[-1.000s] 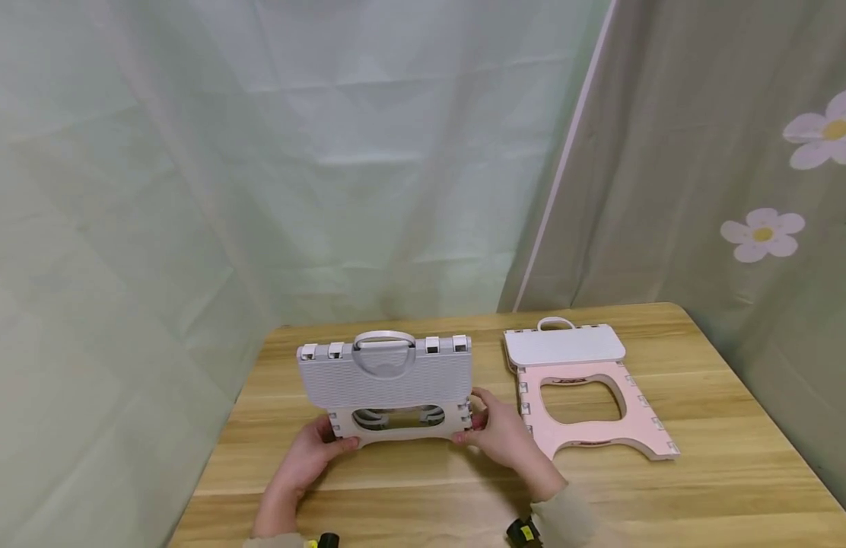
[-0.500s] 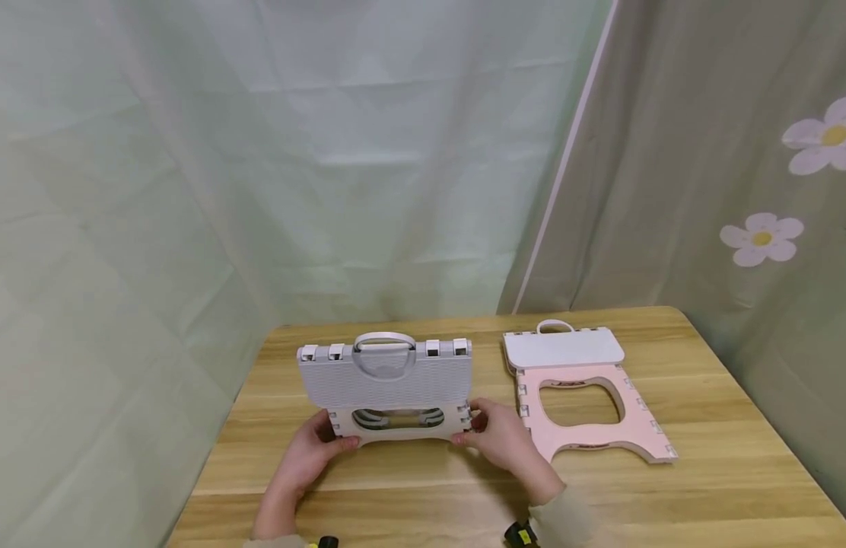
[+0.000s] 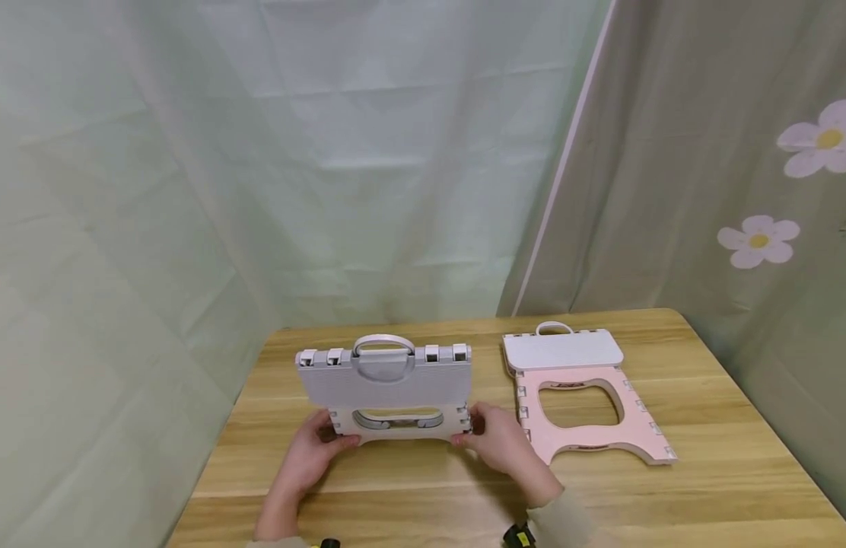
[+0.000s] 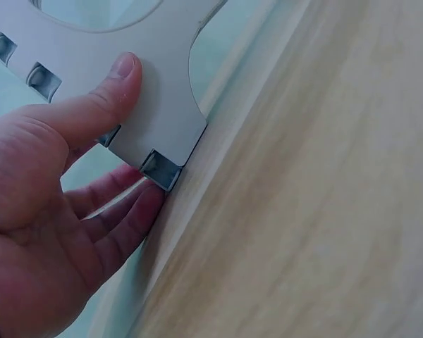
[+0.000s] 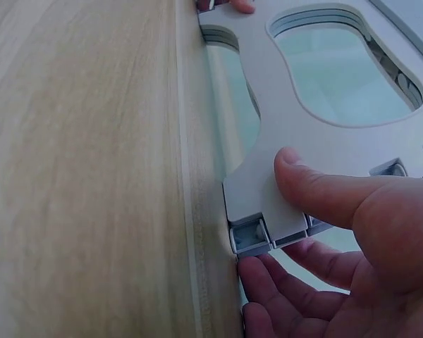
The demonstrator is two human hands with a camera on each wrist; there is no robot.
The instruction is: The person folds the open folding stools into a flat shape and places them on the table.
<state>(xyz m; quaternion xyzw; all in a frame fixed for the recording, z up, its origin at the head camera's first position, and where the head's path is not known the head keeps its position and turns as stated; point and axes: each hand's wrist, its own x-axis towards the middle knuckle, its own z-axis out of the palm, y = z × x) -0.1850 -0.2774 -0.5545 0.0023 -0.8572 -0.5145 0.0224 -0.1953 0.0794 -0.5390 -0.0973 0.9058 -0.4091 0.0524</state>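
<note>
A grey and off-white folding step stool [image 3: 395, 388] stands upright on the table, its carry handle [image 3: 383, 341] at the top. My left hand [image 3: 310, 449] grips its lower left leg; in the left wrist view the thumb [image 4: 109, 102] presses the front face, with fingers curled behind the edge. At the lower right leg my right hand [image 3: 501, 441] holds the same stool, and the right wrist view has that thumb [image 5: 310, 184] across the front face and fingers behind. The stool's feet are right at the tabletop. Its back side is mostly hidden.
A second folding stool, pink with a white top [image 3: 563, 352], lies flat to the right of my right hand. The wooden table [image 3: 395, 510] has fabric curtains [image 3: 395, 190] behind it and at both sides.
Both hands keep their grip at the stool's lower sides. Through its oval opening, the rear panel shows closer to the front one. The pink stool stays where it was.
</note>
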